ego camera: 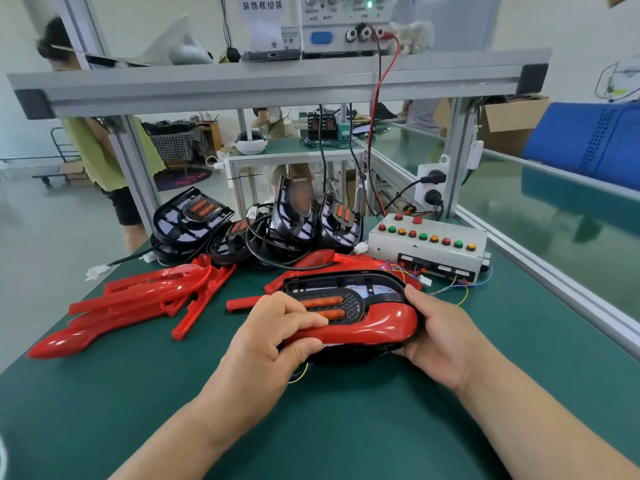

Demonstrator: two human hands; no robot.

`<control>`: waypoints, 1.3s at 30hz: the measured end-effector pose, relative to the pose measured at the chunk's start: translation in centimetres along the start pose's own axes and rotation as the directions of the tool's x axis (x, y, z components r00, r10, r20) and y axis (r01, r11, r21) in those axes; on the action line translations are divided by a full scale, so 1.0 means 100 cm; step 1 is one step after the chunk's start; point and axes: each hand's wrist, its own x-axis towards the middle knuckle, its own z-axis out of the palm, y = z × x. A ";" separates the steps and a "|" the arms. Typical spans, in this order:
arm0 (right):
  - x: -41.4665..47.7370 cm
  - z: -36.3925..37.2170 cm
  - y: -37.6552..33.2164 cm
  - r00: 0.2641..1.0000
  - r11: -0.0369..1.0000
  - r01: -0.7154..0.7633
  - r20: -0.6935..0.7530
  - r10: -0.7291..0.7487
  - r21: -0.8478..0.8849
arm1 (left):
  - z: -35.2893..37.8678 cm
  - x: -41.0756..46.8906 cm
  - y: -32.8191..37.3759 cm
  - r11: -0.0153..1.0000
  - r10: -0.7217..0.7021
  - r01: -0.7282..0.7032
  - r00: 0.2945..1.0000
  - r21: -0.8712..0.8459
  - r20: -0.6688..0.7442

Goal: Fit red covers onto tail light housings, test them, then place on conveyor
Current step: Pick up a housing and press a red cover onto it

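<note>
A: Where is the tail light housing (325, 287) right now?
B: Over the green table (346, 427), in front of the person, with a red cover (381, 322) lying across its near side. Whether it rests on the table cannot be told.
A: And the hands?
B: The left hand (273, 344) grips the left end, fingers curled over the cover. The right hand (440, 344) wraps around the right end, thumb on the black rim.
A: What else is there?
B: Loose red covers (138, 299) at the left, black housings (277, 230) heaped behind, a button box (426, 244) at the right rear.
</note>
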 end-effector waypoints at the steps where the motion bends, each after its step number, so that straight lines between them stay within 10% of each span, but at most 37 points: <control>1: 0.000 0.000 0.000 1.000 1.000 0.000 0.004 0.000 -0.001 | 0.000 0.000 0.001 1.000 0.012 -0.012 1.000 0.013 -0.005; 39: 0.003 -0.002 0.000 0.996 1.000 -0.027 0.089 0.029 -0.014 | -0.012 0.003 -0.001 0.984 0.153 -0.154 0.988 0.084 0.020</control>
